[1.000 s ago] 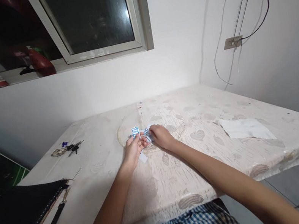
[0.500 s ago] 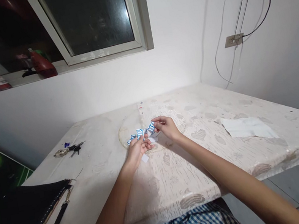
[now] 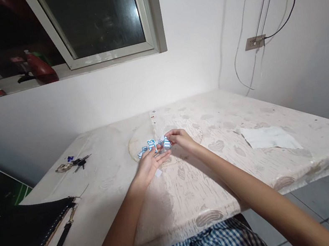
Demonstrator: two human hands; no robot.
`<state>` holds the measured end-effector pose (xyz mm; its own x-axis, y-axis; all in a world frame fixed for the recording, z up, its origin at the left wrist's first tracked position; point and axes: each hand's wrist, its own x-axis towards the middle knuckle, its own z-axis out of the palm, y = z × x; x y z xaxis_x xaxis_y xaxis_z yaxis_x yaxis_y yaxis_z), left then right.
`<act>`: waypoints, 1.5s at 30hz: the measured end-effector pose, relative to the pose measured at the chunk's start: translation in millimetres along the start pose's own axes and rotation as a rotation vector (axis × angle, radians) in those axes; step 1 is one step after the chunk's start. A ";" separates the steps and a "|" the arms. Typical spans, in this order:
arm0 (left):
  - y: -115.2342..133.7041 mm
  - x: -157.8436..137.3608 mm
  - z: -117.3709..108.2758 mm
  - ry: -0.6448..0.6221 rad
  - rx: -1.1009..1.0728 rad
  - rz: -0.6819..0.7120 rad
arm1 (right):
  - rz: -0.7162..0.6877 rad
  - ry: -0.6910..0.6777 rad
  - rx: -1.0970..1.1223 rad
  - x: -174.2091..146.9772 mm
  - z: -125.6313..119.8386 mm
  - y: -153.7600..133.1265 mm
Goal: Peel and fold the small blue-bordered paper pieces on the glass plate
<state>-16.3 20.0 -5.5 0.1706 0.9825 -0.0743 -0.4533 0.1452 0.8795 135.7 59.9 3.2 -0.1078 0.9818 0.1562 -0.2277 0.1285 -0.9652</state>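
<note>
I am holding a strip of small blue-and-white printed paper pieces [image 3: 152, 145] over the round stain [image 3: 137, 138] at the middle of the desk [image 3: 196, 193]. My left hand [image 3: 149, 164] is lying partly spread beneath the strip, fingers supporting it; my right hand [image 3: 180, 138] is pinching the strip's right end between thumb and fingertips. Left of the stain, keys [image 3: 73, 163] are lying; nearer me on that side, a black bag [image 3: 21, 231]. Right of the stain, a white paper sheet [image 3: 269, 138] is lying flat.
</note>
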 end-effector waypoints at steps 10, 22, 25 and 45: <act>-2.3 7.0 1.0 0.093 -0.120 0.060 | 0.033 -0.026 0.036 -0.9 4.6 2.3; 1.2 7.9 -0.5 0.177 -0.059 0.170 | 0.087 0.015 0.014 3.2 4.6 8.0; 0.3 8.8 -0.9 0.191 -0.034 0.199 | 0.092 0.010 0.006 3.3 5.0 9.0; -5.7 5.8 -2.6 -0.035 0.605 0.158 | -0.056 0.169 -0.120 5.5 -4.8 -4.7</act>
<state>-15.1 25.1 -12.1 0.1752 0.9809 0.0851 0.0983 -0.1035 0.9898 140.8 65.4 7.6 0.0676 0.9808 0.1831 -0.1112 0.1898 -0.9755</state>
